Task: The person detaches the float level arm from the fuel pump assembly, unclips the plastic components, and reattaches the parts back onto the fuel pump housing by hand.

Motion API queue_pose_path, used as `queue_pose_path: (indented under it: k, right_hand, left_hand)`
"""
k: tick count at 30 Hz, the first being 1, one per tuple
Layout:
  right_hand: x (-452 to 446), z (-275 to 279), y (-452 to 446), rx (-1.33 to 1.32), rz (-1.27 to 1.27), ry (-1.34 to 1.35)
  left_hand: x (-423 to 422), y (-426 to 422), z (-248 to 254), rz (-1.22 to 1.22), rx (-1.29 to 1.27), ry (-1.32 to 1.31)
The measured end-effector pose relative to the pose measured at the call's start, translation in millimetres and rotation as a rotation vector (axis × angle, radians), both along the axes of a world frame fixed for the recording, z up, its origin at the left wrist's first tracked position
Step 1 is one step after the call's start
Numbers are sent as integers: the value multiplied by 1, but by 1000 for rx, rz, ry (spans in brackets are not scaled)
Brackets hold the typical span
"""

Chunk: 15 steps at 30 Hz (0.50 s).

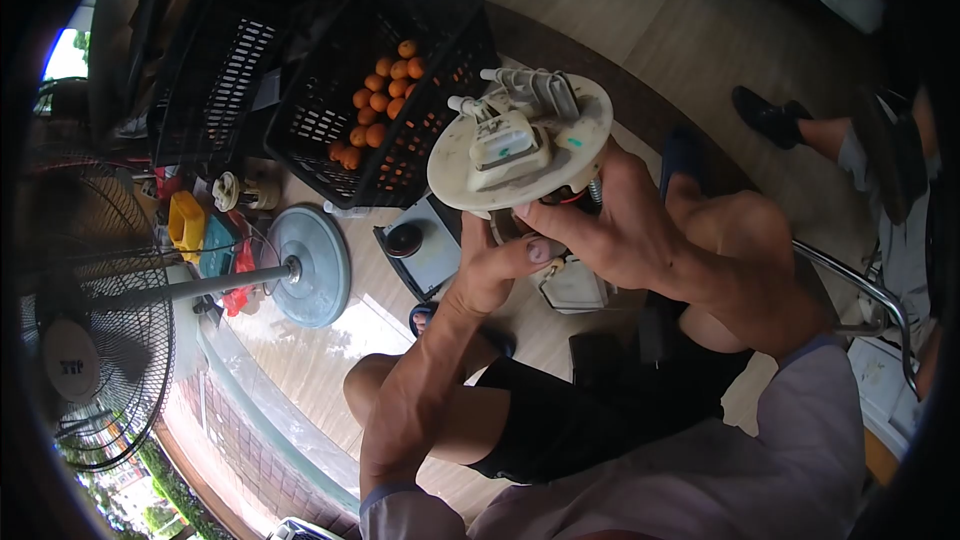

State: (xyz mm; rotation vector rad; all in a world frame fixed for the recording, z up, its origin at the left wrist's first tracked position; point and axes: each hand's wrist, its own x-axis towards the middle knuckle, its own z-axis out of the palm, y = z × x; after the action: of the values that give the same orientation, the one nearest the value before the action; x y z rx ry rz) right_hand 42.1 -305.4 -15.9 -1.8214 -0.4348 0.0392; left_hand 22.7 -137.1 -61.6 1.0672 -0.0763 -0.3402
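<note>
Between my hands is a fuel pump module point(520, 155), its round off-white flange tilted up toward me. The flange is dirty and carries a raised connector housing, pipe stubs and small green marks. My right hand point(625, 225) wraps round the module under the flange's right side, where a metal spring and a bit of red show. Lower down on the left, my left hand point(495, 275) closes on the body, thumb toward the right hand. A whitish plastic part point(575, 290) hangs below the hands. The flange and my fingers hide most of the module's body.
A black plastic crate point(430, 155) holding several oranges point(375, 100) stands ahead. A pedestal fan point(310, 265) is at left, near a similar off-white part point(245, 192) and a yellow container point(186, 225). A grey tray point(420, 265) lies on the floor. Another person's leg point(825, 138) is at right.
</note>
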Motion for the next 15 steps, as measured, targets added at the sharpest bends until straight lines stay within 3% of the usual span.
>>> queue_pose_path:
  k: [15]
  right_hand:
    - [2, -2, 1, 3, -8, -4]
  left_hand:
    - [0, -1, 3, 8, -21, -8]
